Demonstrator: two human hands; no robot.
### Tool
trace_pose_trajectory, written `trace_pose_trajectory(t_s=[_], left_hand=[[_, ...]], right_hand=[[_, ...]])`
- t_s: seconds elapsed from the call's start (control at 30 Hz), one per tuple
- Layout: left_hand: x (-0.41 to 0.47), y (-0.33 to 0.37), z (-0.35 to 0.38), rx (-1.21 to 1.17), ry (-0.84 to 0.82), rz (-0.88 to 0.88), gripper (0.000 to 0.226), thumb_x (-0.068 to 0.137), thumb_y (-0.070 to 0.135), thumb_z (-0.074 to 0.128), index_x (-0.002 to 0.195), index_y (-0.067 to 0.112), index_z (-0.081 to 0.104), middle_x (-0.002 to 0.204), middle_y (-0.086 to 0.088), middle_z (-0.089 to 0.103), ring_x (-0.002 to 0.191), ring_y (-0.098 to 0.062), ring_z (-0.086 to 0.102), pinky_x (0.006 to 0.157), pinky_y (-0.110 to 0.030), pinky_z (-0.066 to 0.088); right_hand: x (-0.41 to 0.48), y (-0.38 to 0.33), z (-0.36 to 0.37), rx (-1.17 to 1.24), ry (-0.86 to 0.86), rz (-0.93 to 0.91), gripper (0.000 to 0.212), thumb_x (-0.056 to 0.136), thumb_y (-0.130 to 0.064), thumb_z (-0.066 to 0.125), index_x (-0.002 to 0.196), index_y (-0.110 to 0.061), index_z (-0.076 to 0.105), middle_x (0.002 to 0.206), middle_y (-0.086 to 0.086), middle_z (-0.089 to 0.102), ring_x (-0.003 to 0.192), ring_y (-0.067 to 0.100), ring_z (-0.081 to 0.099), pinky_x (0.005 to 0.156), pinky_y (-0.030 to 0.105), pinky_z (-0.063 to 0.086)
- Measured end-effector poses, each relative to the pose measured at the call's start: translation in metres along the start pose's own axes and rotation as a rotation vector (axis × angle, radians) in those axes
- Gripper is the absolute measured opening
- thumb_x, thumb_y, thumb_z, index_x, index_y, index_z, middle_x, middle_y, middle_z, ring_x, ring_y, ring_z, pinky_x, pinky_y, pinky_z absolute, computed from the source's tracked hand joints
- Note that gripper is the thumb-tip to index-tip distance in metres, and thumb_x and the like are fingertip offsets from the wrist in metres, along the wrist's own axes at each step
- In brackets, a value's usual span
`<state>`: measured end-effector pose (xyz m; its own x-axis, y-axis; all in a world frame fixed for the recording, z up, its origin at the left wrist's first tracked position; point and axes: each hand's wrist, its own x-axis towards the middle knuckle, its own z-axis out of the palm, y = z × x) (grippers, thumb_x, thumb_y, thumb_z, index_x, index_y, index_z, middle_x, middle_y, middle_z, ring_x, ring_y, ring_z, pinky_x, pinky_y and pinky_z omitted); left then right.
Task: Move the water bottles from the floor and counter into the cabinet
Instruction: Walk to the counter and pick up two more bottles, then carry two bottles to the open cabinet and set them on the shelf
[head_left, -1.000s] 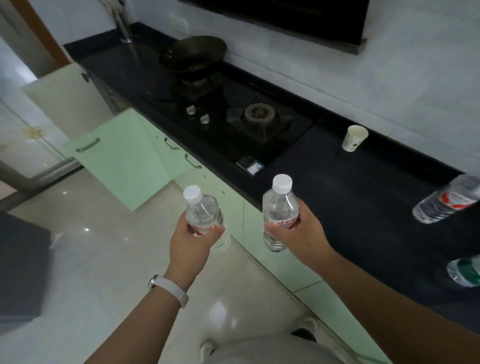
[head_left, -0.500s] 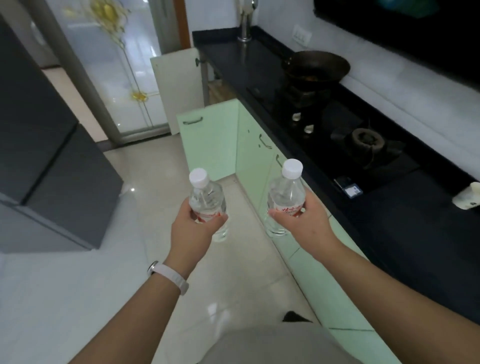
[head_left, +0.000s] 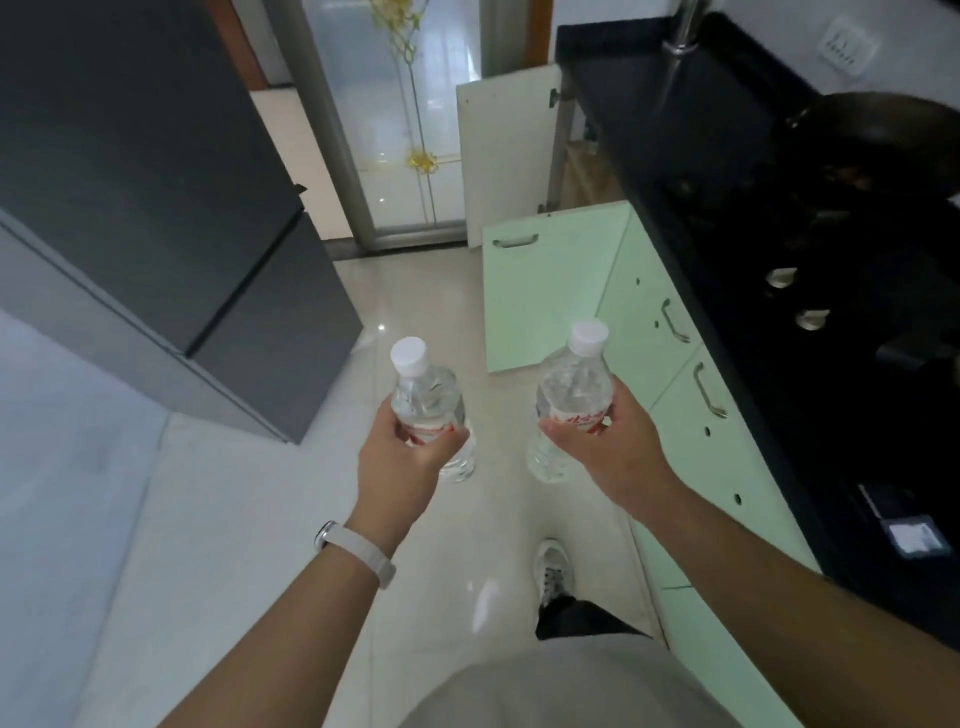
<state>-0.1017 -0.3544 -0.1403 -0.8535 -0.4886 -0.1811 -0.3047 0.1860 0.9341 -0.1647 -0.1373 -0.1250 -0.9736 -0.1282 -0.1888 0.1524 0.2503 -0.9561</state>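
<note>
a clear water bottle (head_left: 427, 397) is gripped upright around its red label by the left hand (head_left: 400, 462), fingers curled round it; a second water bottle (head_left: 574, 382) is gripped the same way by the right hand (head_left: 610, 452). an open green cabinet door (head_left: 545, 296) is seen beyond the right hand, and the black counter (head_left: 727, 171) to its right.
</note>
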Motion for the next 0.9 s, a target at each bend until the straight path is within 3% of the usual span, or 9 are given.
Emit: trace_pose_trajectory(t_s=[0.1, 0.2, 0.47, 0.6, 0.73, 0.9], left_hand=[[0.034, 0.016, 0.018, 0.052, 0.019, -0.007, 0.049, 0.073, 0.021, 0.088, 0.114, 0.033, 0.065, 0.102, 0.013, 0.073, 0.091, -0.004, 0.068, 0.082, -0.027, 0.051], [0.065, 0.034, 0.037, 0.083, 0.032, -0.016, 0.051, 0.066, 0.031, 0.087, 0.114, 0.032, 0.066, 0.1, 0.015, 0.073, 0.088, 0.001, 0.066, 0.08, -0.024, 0.049], [0.122, 0.059, 0.06, 0.052, 0.084, -0.005, 0.053, 0.062, 0.035, 0.084, 0.113, 0.031, 0.067, 0.1, 0.015, 0.074, 0.092, -0.002, 0.068, 0.082, -0.024, 0.05], [0.153, 0.062, 0.051, 0.046, 0.096, -0.005, 0.053, 0.063, 0.036, 0.084, 0.112, 0.032, 0.066, 0.101, 0.016, 0.074, 0.093, -0.002, 0.068, 0.085, -0.027, 0.052], [0.197, 0.058, 0.035, 0.027, 0.111, -0.025, 0.052, 0.064, 0.038, 0.085, 0.112, 0.036, 0.065, 0.1, 0.019, 0.073, 0.092, 0.0, 0.068, 0.085, -0.028, 0.052], [0.271, 0.047, 0.005, 0.003, 0.089, -0.016, 0.048, 0.07, 0.029, 0.089, 0.109, 0.039, 0.063, 0.097, 0.019, 0.073, 0.087, 0.005, 0.066, 0.08, -0.023, 0.049]], right_hand=[[0.047, -0.01, -0.007, -0.009, -0.046, -0.037, 0.057, 0.07, -0.027, 0.087, 0.119, -0.033, 0.059, 0.101, -0.018, 0.07, 0.089, -0.003, 0.066, 0.081, 0.021, 0.052], [0.092, -0.02, -0.019, -0.001, -0.094, -0.074, 0.056, 0.072, -0.023, 0.085, 0.119, -0.036, 0.058, 0.099, -0.024, 0.068, 0.089, -0.007, 0.064, 0.075, 0.01, 0.049], [0.183, -0.036, -0.031, -0.029, -0.139, -0.096, 0.059, 0.072, -0.026, 0.085, 0.123, -0.032, 0.058, 0.105, -0.015, 0.069, 0.093, 0.0, 0.066, 0.086, 0.03, 0.054], [0.216, -0.05, -0.012, -0.03, -0.142, -0.096, 0.052, 0.071, -0.023, 0.086, 0.115, -0.035, 0.059, 0.1, -0.014, 0.069, 0.087, -0.002, 0.066, 0.081, 0.028, 0.054], [0.251, -0.057, 0.019, -0.076, -0.166, -0.097, 0.053, 0.069, -0.029, 0.087, 0.116, -0.034, 0.061, 0.101, -0.013, 0.07, 0.091, 0.005, 0.067, 0.085, 0.034, 0.056], [0.3, -0.08, 0.068, -0.145, -0.173, -0.086, 0.05, 0.071, -0.029, 0.085, 0.11, -0.043, 0.056, 0.101, -0.018, 0.067, 0.088, -0.006, 0.063, 0.081, 0.023, 0.051]])
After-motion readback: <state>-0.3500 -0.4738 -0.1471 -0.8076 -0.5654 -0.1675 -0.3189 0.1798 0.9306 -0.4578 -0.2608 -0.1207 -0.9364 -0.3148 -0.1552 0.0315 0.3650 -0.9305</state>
